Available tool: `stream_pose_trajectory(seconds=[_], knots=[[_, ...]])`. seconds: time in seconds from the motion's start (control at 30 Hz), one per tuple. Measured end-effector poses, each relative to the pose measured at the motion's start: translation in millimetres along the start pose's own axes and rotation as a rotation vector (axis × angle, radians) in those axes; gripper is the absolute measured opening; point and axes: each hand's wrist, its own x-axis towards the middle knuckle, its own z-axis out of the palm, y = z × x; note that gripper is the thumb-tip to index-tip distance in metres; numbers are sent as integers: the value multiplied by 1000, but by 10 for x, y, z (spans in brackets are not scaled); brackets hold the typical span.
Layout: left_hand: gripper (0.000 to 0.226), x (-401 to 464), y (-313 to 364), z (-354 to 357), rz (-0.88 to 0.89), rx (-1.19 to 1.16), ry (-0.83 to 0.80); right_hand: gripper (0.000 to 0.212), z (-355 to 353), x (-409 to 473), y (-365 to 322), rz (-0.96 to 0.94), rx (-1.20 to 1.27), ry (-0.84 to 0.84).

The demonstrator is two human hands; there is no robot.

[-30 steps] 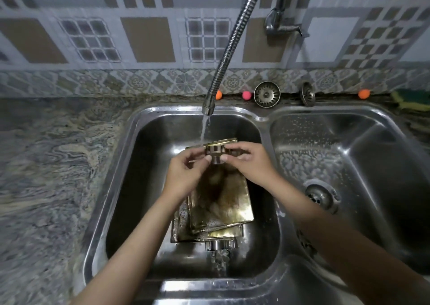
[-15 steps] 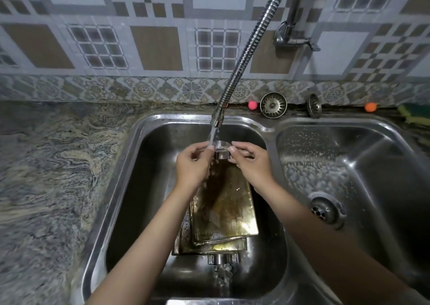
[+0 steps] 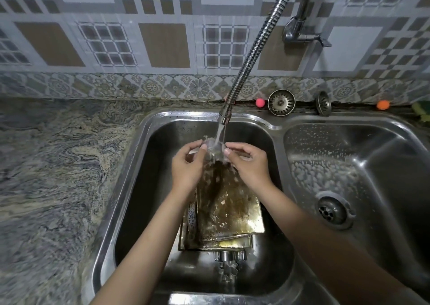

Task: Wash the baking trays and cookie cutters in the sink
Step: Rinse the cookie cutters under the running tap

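Both hands hold a small metal cookie cutter (image 3: 214, 148) under the running water from the flexible tap (image 3: 246, 67). My left hand (image 3: 187, 167) pinches its left side and my right hand (image 3: 247, 165) pinches its right side. The splashing water blurs the cutter. Below the hands, stacked baking trays (image 3: 229, 214) with brown stains lie in the left sink basin (image 3: 144, 165). More cookie cutters (image 3: 229, 267) lie at the near end of the trays, one flower-shaped.
The right sink basin (image 3: 372, 165) has soap foam on its wall and an open drain (image 3: 332, 211). Two strainer plugs (image 3: 281, 102) and small coloured balls (image 3: 260, 102) sit on the back ledge. A marbled stone counter (image 3: 58, 176) spreads to the left.
Both hands have lifted the cutter up and away into the water stream, and water now splashes over it. The camera has tilted so the sink sits lower in view.
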Motion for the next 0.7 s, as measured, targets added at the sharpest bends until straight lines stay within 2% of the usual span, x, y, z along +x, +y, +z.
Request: stream_pose_trajectory(seconds=[0.23, 0.4, 0.7], knots=[[29, -20, -43, -35, 7, -51, 22, 17, 46, -23, -10, -20, -22, -42], [11, -62, 37, 102, 6, -37, 3, 18, -101, -18, 6, -23, 1, -7], [17, -83, 112, 243, -33, -87, -26, 16, -230, -6, -63, -10, 120, 1]])
